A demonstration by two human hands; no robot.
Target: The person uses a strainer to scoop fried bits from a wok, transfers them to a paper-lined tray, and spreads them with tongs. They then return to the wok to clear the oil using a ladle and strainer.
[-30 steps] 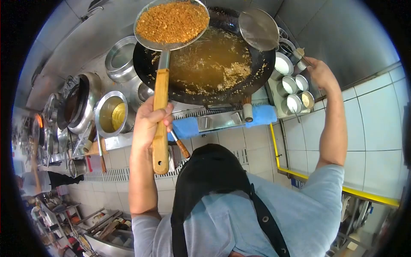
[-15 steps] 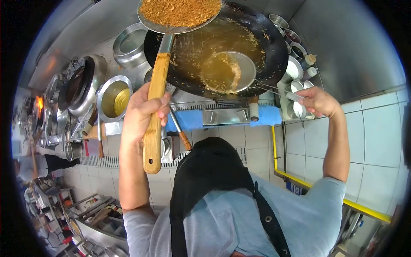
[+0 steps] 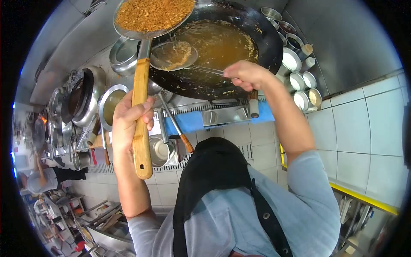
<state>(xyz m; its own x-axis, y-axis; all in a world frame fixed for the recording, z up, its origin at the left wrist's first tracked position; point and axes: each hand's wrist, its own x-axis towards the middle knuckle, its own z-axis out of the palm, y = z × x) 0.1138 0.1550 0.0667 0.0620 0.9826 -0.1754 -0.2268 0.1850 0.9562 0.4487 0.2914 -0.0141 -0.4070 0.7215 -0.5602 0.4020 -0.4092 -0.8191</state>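
My left hand (image 3: 128, 115) is closed round the wooden handle of a large skimmer (image 3: 141, 88). Golden-brown fried crumbs (image 3: 154, 13) are heaped in its bowl, at the upper left of the wok (image 3: 272, 53). In my right hand (image 3: 249, 75) is the thin metal handle of a fine-mesh strainer (image 3: 160, 60). The strainer's round head is over the wok's left side, close to the skimmer, with some wet crumbs on its mesh. Cloudy brown oil (image 3: 222, 45) fills the wok, and small bits cling to its dark wall.
Small seasoning bowls (image 3: 291, 59) and squeeze bottles (image 3: 306, 49) line the right side. Left of the wok are a metal pot (image 3: 124, 53) and a steel bucket (image 3: 112, 100). A ladle handle (image 3: 185, 141) sticks out over the front edge. Another person (image 3: 43, 177) stands far left.
My right hand has moved left across the wok, bringing the strainer out of the oil with crumbs on it. My left hand and the loaded skimmer have shifted slightly left.
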